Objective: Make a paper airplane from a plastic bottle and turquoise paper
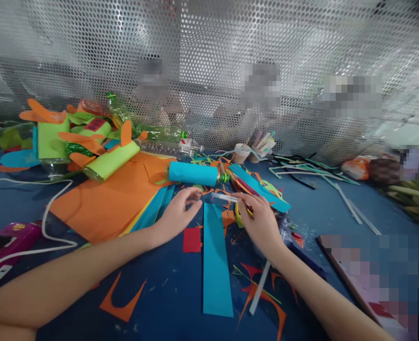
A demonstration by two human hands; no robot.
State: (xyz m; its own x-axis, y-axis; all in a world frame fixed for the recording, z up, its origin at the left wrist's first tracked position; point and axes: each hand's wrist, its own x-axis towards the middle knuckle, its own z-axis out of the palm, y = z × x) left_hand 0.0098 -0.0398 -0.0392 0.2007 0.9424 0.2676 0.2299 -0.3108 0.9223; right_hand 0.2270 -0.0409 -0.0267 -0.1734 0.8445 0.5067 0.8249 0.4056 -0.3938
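My right hand (261, 220) pinches one end of a slim whitish strip (224, 197) that points left; I cannot tell just what it is. To its left, my left hand (181, 210) hovers with curved fingers, a gap between thumb and forefinger and nothing visible in it. Below and between the hands lies a long blue paper strip (216, 265), beside a small red paper square (191, 240). Just beyond my hands, a plastic bottle wrapped in blue paper (194, 174) rests on its side, its green cap to the right. A yellow roll (238, 215) is partly hidden behind my right hand.
Orange sheets (102, 203) and paper-covered bottles (111, 162) fill the left. Nearby are a purple device (15, 241) with a white cable, orange scraps (122, 303), cups of sticks (262, 146) and thin strips (312, 173). Perforated metal mesh (209, 61) stands behind, people beyond it.
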